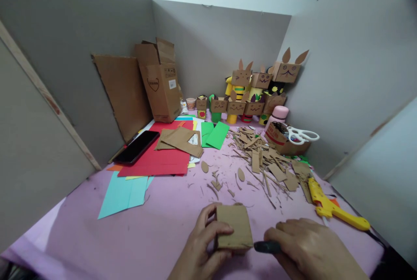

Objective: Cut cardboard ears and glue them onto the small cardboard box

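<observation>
A small cardboard box [235,223] sits low in the middle of the view, close to the table's front. My left hand [208,236] grips it from the left, with the thumb on its top face and the fingers along its sides. Wrapped in my right hand [301,245] is a dark-handled tool [267,247], its thin tip at the box's near right corner. Most of the tool is hidden by my fingers, so its exact kind does not show. Beyond the box lie two leaf-shaped cardboard pieces [241,174] and small scraps [215,183].
Cardboard offcuts [260,154] are heaped right of centre. A yellow glue gun [339,212] and white scissors [302,135] lie at right. Coloured paper [156,158], a phone [137,147] and a tall carton [161,88] occupy the left. Several cardboard animal figures [236,107] stand at the back.
</observation>
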A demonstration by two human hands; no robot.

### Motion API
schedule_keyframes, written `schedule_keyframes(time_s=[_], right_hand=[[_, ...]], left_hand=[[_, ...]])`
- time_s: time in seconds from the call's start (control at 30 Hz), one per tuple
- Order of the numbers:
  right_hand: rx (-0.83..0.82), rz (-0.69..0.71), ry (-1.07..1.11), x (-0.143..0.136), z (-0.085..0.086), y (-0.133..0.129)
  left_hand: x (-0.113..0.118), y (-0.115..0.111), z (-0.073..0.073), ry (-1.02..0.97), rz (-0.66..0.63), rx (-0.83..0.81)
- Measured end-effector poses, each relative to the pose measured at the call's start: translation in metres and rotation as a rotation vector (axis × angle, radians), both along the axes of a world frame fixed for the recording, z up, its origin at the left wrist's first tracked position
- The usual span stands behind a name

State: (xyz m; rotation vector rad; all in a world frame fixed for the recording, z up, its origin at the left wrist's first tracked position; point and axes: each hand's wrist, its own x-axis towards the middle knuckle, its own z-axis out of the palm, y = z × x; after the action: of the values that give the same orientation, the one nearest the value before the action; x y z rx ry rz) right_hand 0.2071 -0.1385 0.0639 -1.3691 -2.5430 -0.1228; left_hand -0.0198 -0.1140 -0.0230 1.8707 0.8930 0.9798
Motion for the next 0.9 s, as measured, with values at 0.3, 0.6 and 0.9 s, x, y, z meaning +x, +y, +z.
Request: schedule_keyframes(time_s=[0.3, 0.6, 0.9], right_hand=[[0.135, 0.076, 0.088, -0.018, 0.005, 0.006], [0.101, 0.064, 0.062, -0.023, -0.001, 0.007], [0.159, 0.09, 0.014, -0.022, -0.004, 0.006]], left_hand=[[0.002, 0.0, 0.002, -0.024, 0.01, 0.002], [0.002, 0.001, 0.006, -0.039, 0.009, -0.022], [0.002, 0.0, 0.005, -0.036, 0.014, -0.003]])
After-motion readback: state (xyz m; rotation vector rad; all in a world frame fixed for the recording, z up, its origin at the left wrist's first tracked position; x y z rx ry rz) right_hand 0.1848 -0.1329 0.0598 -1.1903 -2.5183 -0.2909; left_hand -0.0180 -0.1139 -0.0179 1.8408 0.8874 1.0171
